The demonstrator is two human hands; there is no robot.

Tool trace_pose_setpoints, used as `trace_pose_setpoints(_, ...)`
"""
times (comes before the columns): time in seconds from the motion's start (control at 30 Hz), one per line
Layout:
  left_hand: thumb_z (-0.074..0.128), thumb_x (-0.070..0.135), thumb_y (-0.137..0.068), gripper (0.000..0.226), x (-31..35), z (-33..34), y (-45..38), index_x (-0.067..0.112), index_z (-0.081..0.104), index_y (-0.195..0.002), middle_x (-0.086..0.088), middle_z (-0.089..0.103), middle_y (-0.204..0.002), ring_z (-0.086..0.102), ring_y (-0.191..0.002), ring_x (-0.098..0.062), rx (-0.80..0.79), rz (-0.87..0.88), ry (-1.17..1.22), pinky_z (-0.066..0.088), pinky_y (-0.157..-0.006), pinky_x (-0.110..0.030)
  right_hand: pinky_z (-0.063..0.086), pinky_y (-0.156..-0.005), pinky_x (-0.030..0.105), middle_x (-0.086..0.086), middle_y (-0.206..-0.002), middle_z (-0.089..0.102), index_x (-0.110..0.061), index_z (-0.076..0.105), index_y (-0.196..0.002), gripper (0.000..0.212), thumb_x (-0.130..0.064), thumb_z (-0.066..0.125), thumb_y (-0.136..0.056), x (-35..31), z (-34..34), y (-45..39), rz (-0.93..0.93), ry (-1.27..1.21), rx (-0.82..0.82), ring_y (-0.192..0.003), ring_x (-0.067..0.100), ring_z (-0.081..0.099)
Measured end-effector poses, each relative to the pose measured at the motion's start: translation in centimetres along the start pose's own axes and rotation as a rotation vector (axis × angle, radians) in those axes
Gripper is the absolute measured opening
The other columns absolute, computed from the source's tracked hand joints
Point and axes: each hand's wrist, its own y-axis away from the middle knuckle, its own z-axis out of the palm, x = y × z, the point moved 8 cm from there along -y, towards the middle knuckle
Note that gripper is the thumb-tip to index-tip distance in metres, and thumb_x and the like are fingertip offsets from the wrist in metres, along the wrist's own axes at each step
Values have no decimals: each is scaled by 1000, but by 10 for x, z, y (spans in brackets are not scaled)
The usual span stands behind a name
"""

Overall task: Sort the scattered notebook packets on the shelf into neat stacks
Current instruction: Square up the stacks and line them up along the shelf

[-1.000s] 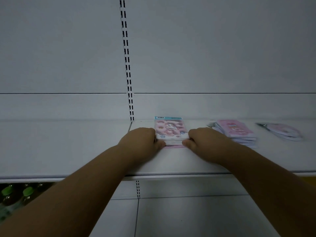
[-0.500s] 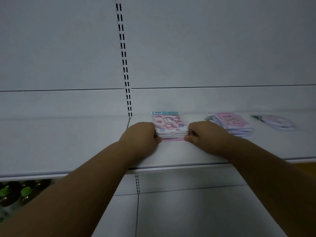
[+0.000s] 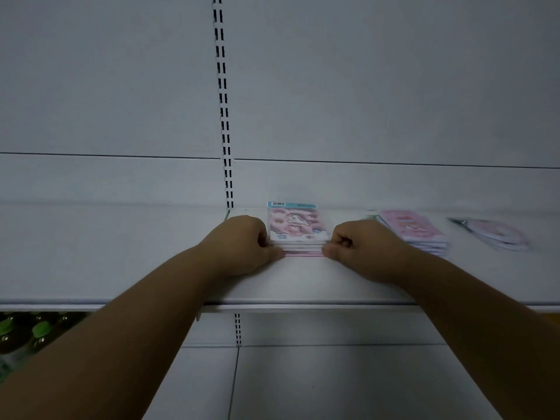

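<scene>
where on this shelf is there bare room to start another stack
The shelf is bare left of the left hand, from the slotted upright outward. It is crowded to the right: the held stack, the pink stack and a loose packet leave only narrow gaps.

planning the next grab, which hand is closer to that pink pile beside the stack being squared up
Right. The right hand sits on the side of the held stack that faces the pink pile, with only bare shelf between. The left hand would have to cross over the stack.
</scene>
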Motion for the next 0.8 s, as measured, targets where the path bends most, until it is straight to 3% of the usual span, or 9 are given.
trace_pose_setpoints(0.17, 58, 52, -86, 38, 2, -1, -1, 23, 53, -63, 2, 56, -64, 47, -57, -9, -25, 38, 2, 30, -50, -25, 25, -51, 18, -12, -59, 42, -26, 40, -62, 36, -37, 48, -95, -8, 2, 2, -77, 81, -34, -57, 3, 40)
trace_pose_setpoints(0.37, 60, 52, -85, 35, 0, -1, 1, 26, 51, -63, 7, 54, -62, 46, -59, -4, 37, 41, 16, 28, -50, -24, 24, -51, 17, -12, -60, 42, -25, 42, -64, 35, -37, 47, -96, -5, 5, 1, -73, 67, -45, -57, 1, 40)
trace_pose_setpoints(0.53, 58, 49, -87, 32, -1, 1, 3, 27, 48, -65, 8, 51, -64, 44, -60, -4, 84, 35, 9, 27, -50, -24, 26, -57, 29, -7, -63, 45, -21, 45, -68, 31, -35, 48, -95, -7, 6, 2, -76, 82, -8, -65, 15, 45)
trace_pose_setpoints(0.63, 58, 49, -87, 32, -1, 2, 4, 28, 46, -65, 10, 50, -65, 44, -61, -5, 91, 42, 11, 27, -50, -23, 29, -61, 29, -7, -63, 44, -21, 45, -69, 31, -36, 47, -95, -8, 8, 4, -62, 87, 4, -66, 17, 46)
trace_pose_setpoints(0.8, 59, 48, -85, 31, -1, 4, 6, 28, 46, -66, 10, 50, -65, 47, -65, -12, 123, 57, 30, 31, -54, -29, 31, -62, 30, -5, -69, 47, -20, 48, -76, 29, -38, 42, -97, -7, 10, 7, -17, 114, 10, -69, 17, 47)
